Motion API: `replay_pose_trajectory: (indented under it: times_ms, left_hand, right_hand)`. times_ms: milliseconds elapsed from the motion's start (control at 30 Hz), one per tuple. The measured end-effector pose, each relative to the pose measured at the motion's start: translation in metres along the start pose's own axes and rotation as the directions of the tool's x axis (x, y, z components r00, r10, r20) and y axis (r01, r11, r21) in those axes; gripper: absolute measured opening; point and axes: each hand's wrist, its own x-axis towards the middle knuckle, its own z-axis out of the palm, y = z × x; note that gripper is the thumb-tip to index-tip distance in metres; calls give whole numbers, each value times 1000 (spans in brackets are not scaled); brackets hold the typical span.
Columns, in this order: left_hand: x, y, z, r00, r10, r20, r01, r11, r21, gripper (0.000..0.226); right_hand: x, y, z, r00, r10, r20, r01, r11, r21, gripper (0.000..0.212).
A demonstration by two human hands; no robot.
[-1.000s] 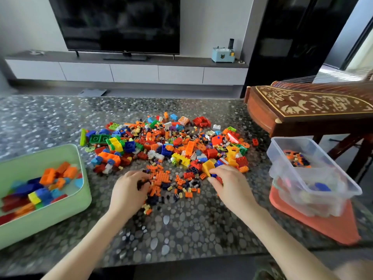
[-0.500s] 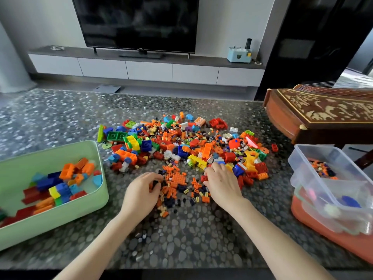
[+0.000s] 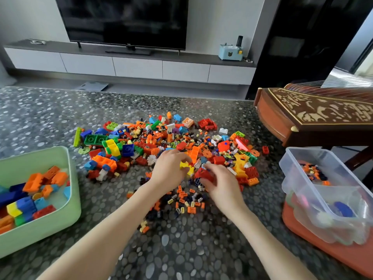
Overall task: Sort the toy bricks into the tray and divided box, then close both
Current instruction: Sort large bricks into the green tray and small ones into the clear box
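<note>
Left hand moved toward bench far edge, pinches yellow plastic brick; right hand grips red plastic brick.

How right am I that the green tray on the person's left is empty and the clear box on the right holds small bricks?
Not empty: the head view shows the green tray holding large coloured bricks. The clear box on the right does hold small bricks.
</note>
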Motion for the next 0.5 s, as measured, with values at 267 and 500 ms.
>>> replay_pose_trajectory:
  times_ms: [267,500]
  left_hand:
    - [18,22,28,969,7,247,-75,961,267,59]
    - [19,18,26,973,-25,231,3,995,96,44]
  right_hand:
    - [18,34,-33,776,552,304,-573,417,706,21]
    - [23,29,-10,953,197,231,-70,883,-463,64]
